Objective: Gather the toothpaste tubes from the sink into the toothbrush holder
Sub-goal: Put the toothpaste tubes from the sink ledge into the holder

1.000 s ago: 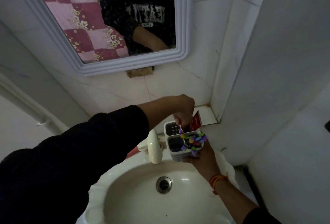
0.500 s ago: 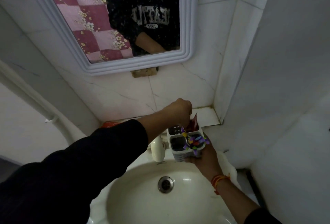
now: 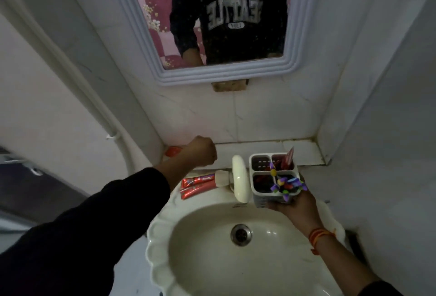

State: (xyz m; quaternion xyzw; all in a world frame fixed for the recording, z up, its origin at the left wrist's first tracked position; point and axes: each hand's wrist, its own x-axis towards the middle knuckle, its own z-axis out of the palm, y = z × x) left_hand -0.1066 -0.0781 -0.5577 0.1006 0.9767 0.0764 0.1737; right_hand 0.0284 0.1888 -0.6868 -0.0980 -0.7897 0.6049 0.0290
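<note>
The right hand [image 3: 295, 203] holds the toothbrush holder [image 3: 274, 179] from below; it may tip. The left hand [image 3: 201, 151], fisted, holds nothing visible near the red toothpaste tubes [image 3: 197, 183] at the sink's [image 3: 160, 232] back edge.

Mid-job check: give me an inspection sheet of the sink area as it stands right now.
Surface: white sink, basin bare, drain open.
Job's things: toothbrush holder already has one red tube upright in its back right compartment; two red toothpaste tubes lie on the rim left of the tap.
Clutter: orange object in the back left corner, partly hidden; colourful toy on the holder's front.
Hands: left hand closed, above the rim, grasp unclear; right hand holds the holder from below.
Cables: nothing seen.
Surroundings: mirror, tiled walls, wall pipe.
</note>
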